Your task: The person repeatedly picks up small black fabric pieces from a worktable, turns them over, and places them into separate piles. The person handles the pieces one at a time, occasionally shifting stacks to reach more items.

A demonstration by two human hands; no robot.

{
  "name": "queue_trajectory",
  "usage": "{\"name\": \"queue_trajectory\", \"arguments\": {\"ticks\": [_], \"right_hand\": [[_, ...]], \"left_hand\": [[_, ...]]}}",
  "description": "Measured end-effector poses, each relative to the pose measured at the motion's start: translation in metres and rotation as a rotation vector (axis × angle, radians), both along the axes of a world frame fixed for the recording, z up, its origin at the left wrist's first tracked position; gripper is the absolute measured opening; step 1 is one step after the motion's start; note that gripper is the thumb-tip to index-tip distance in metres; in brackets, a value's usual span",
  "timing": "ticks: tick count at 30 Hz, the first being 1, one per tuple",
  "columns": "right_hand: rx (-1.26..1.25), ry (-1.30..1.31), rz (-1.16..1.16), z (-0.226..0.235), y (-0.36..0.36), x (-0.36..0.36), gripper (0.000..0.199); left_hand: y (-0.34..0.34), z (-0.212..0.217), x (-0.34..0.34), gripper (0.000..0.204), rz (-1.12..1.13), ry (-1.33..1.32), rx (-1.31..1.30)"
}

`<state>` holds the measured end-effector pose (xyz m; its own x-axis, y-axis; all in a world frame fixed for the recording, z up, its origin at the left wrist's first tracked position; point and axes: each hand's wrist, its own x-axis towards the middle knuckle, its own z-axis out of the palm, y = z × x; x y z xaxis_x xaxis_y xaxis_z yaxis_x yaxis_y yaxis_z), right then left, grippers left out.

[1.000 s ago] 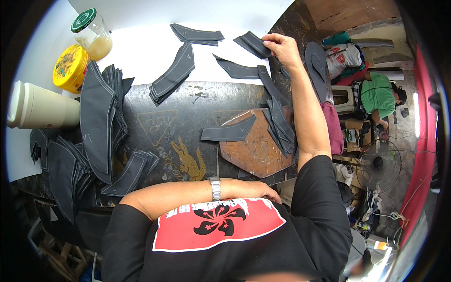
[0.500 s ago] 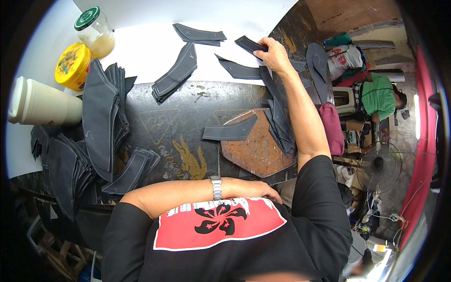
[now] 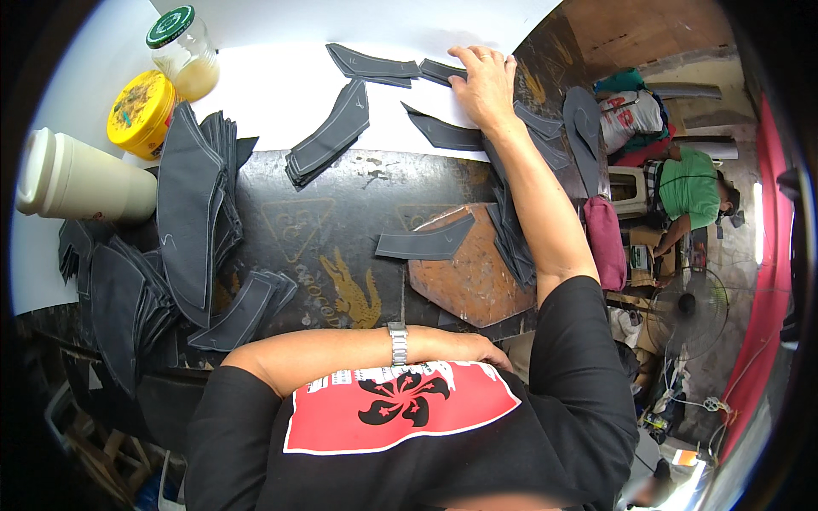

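My right hand [image 3: 486, 89] reaches to the far side of the work surface, its fingers apart over the right end of a dark grey cut piece [image 3: 439, 71] with pale marked lines. This piece lies on the white sheet, its left end touching another curved piece [image 3: 371, 64]. Thumb and forefinger sit on either side of it. Below them lies a pointed piece [image 3: 443, 132], and left of that a slanted stack of curved pieces [image 3: 331, 134]. My left forearm, with a metal watch, lies across my front; the fingers of my left hand [image 3: 484, 347] are mostly hidden.
A single curved piece [image 3: 426, 239] overlaps a brown board [image 3: 473, 285]. Thick stacks of dark pieces [image 3: 187, 217] stand at left, near a pale cup [image 3: 89, 179], a yellow tub [image 3: 141, 111] and a glass jar [image 3: 192, 68]. A person in green [image 3: 688, 187] and a fan [image 3: 688, 302] are at right.
My right hand has moved slightly away and left, bringing the cut piece up against its neighbour; its fingers have spread from a pinch. My left arm stays put. The whole view has shifted a little.
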<state>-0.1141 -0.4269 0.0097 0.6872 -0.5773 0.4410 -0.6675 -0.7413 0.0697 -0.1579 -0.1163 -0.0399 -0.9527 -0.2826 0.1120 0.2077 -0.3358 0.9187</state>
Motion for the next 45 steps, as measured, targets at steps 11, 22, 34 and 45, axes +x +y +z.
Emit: {"name": "queue_trajectory", "arguments": {"ticks": [11,22,34,45], "right_hand": [[0.537,-0.013,0.056,0.013,0.027,-0.052,0.033],[0.593,-0.026,0.122,0.012,0.029,-0.037,0.032],[0.797,-0.063,0.103,0.019,0.060,-0.055,0.031],[0.773,-0.087,0.151,0.017,0.065,-0.051,0.027]], "left_hand": [[0.000,0.006,0.005,0.046,0.005,-0.023,-0.025],[0.003,-0.001,0.002,0.045,0.045,0.031,-0.007],[0.001,0.005,0.006,0.047,0.041,-0.001,-0.089],[0.002,0.002,0.002,0.046,0.002,-0.009,0.001]]}}
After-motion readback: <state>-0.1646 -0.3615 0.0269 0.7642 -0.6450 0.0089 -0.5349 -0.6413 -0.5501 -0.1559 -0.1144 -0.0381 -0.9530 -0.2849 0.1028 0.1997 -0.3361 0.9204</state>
